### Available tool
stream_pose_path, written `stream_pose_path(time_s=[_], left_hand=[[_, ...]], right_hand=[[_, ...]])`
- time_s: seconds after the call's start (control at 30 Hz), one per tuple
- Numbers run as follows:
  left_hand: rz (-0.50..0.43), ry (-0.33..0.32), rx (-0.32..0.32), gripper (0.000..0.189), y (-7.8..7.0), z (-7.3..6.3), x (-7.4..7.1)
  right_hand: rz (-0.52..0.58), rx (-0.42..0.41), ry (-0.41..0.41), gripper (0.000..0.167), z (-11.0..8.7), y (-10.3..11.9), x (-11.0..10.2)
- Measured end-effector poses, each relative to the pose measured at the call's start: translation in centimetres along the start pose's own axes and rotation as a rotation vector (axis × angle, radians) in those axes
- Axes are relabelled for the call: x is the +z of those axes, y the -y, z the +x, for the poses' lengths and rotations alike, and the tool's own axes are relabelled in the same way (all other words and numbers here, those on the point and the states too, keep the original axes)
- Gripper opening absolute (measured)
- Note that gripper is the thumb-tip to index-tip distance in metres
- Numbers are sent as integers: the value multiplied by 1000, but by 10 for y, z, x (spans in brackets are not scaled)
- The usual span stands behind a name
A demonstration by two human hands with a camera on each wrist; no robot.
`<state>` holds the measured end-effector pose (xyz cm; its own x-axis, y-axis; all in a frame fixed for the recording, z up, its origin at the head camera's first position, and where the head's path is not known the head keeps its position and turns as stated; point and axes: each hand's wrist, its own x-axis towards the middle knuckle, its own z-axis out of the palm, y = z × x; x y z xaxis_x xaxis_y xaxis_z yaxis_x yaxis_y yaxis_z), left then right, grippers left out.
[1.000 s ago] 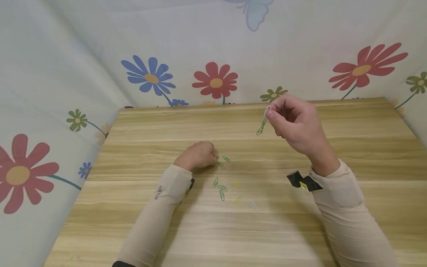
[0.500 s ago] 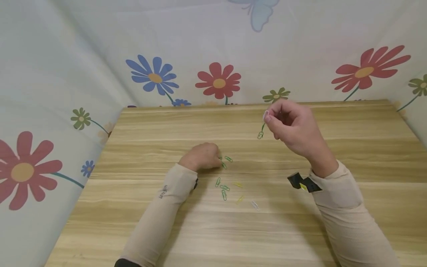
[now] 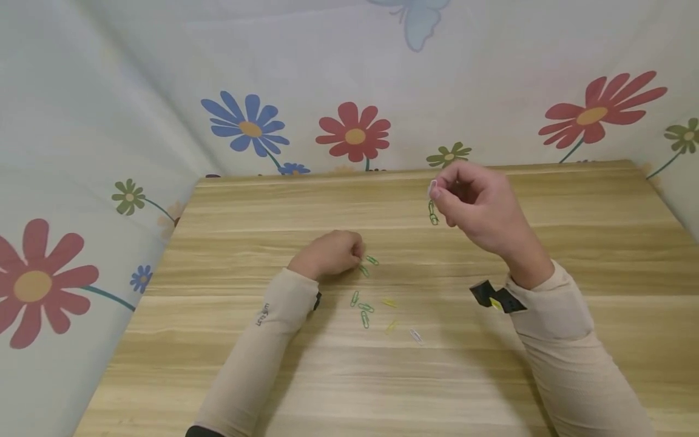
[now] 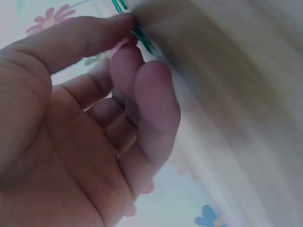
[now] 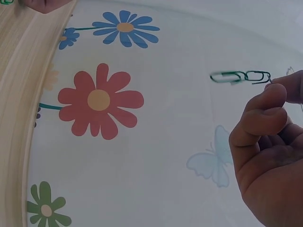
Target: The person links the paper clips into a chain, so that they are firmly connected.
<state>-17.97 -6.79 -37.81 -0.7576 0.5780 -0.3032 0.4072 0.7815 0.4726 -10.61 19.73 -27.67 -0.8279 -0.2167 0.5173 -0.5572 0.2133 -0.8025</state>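
Note:
My right hand [image 3: 483,206] is raised over the far part of the table, pinching a white paper clip [image 3: 432,189] between thumb and fingers. A short chain of green paper clips [image 3: 433,213] hangs from it; two green links [image 5: 241,76] show in the right wrist view. Low at the table, my left hand [image 3: 330,252] has its fingers curled. In the left wrist view its thumb and fingertips pinch at a green paper clip [image 4: 143,40], mostly hidden by the fingers. Beside these fingertips lie two loose green clips, one nearer [image 3: 364,271] and one farther [image 3: 372,260].
Several more green paper clips [image 3: 365,319] lie on the wooden table [image 3: 218,340] nearer me. To their right are two yellow paper clips [image 3: 389,303] and a white paper clip [image 3: 417,337]. A flower-printed curtain [image 3: 306,73] stands behind the table's back edge.
The hanging green clips have swung and now hang closer under my right hand, which has moved slightly down and left. My left hand has shifted slightly right; a green clip beside it is now hidden.

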Motion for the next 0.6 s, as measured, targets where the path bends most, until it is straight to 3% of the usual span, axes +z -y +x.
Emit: stream_pose_path(time_s=[0.1,0.23,0.33,0.6], left_hand=[[21,5,-48,21,-5,-1,1],[-30,42,-112,31,-5,-3,0],[-46,67,-100,33,-3,-3,0],[32,85,-43,36,-3,-1,3]], right_hand=[[-13,2,5,7,1,1,1],[-28,13,6,7,1,1,1],[-36,27,9,7,0,1,1],[-40,58,13,6,-2,5,2]])
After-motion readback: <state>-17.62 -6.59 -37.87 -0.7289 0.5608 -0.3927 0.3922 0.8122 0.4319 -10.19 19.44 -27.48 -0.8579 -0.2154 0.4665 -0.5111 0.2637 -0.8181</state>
